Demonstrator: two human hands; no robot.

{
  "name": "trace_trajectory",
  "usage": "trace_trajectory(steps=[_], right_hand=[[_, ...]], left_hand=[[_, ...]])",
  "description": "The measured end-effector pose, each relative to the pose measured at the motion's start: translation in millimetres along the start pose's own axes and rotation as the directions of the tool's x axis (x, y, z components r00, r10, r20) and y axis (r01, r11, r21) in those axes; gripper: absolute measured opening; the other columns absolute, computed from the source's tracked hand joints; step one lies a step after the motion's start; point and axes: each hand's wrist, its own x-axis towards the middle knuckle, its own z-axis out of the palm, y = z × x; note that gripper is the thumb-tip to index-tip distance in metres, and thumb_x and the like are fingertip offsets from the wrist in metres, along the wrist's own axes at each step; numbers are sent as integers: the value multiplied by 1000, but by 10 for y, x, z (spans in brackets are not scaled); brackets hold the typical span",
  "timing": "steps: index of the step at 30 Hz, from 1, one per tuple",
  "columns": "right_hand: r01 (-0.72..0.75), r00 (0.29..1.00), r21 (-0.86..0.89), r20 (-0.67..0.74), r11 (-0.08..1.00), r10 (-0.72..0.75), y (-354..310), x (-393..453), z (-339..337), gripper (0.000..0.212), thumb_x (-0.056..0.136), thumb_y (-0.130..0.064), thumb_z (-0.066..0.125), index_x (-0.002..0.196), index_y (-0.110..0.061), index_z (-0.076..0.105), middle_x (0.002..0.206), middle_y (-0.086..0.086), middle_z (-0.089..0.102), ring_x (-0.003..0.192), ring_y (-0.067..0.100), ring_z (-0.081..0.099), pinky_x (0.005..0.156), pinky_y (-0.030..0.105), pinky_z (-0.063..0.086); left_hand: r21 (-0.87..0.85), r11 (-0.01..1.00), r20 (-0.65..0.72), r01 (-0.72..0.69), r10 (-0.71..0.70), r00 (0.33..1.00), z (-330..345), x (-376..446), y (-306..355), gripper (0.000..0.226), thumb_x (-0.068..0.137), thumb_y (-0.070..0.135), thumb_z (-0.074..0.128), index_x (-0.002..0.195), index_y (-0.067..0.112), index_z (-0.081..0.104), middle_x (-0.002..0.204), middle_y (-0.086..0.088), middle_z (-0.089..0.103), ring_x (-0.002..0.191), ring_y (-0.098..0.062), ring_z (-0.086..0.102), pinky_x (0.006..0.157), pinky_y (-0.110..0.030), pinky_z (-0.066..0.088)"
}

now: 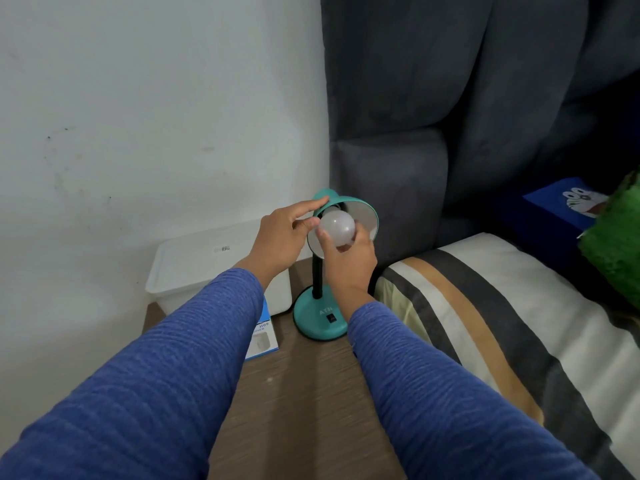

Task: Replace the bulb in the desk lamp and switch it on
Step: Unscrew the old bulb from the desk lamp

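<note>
Brown bedside table (304, 393) in the foreground, teal desk lamp (320, 315) against a white wall beyond — my right hand (348, 261) grips the frosted bulb (337, 227) at the shade's mouth while my left hand (280, 237) pinches the shade (363, 214) rim. Whether it is seated I cannot tell — the base switch (331, 318) waits untouched.

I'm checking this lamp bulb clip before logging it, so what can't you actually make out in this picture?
All in the head view:
- Lamp socket: hidden behind the bulb inside the teal shade, so whether the bulb is screwed in cannot be told.
- Right hand grip: fingertips hidden behind the bulb.
- Rocker switch on the lamp base: too small to read on or off.
- Blue and white box: covered by the left sleeve; print blurred.
</note>
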Motion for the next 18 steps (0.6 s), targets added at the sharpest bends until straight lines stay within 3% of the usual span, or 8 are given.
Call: trace_trajectory(steps=[2, 5, 7, 10, 14, 18], right_hand=[[35, 999, -16, 35, 999, -34, -7, -1, -3, 66, 83, -28, 69, 142, -19, 39, 135, 14, 48, 119, 27, 54, 101, 35, 46], [80, 995, -37, 66, 996, -78, 11, -34, -23, 70, 84, -9, 66, 145, -25, 34, 141, 12, 36, 129, 25, 44, 103, 24, 37], [41, 998, 15, 47, 999, -42, 5, -57, -20, 76, 81, -18, 71, 146, -26, 31, 140, 11, 36, 127, 23, 44, 100, 22, 36], [-33, 999, 51, -10, 998, 34, 2, -29, -8, 75, 80, -40, 70, 143, -18, 35, 136, 12, 44, 126, 27, 48, 104, 33, 42], [44, 999, -42, 10, 998, -44, -24, -7, -35, 69, 82, -22, 70, 142, -27, 36, 133, 12, 43, 120, 25, 48, 98, 29, 41], [-38, 999, 56, -12, 998, 39, -13, -15, -10, 78, 75, -38, 75, 140, -19, 37, 133, 10, 51, 121, 24, 52, 101, 36, 46]], left_hand=[[3, 1000, -14, -3, 3, 1000, -10, 3, -18, 38, 95, 14, 51, 129, 29, 55, 137, 6, 55, 113, 0, 53, 103, -15, 35], [-10, 1000, -21, -6, 5, 1000, -12, 5, -43, 38, 95, 14, 51, 129, 29, 56, 137, 5, 56, 120, -7, 54, 108, -23, 38], [-8, 1000, -9, 0, 0, 1000, -10, 3, -43, 38, 95, 14, 51, 129, 30, 55, 137, 6, 55, 122, -10, 54, 108, -23, 37], [6, 1000, 2, 0, 0, 1000, -11, -1, -38, 39, 95, 15, 51, 130, 32, 55, 139, 6, 54, 123, -11, 54, 109, -23, 36], [-3, 1000, -5, 9, -9, 1000, -22, -2, -31, 38, 95, 14, 52, 129, 31, 55, 138, 6, 55, 120, -12, 56, 108, -23, 38], [-11, 1000, 6, 6, -6, 1000, -18, 2, -24, 38, 95, 14, 52, 129, 30, 55, 138, 5, 54, 120, -12, 56, 109, -24, 37]])
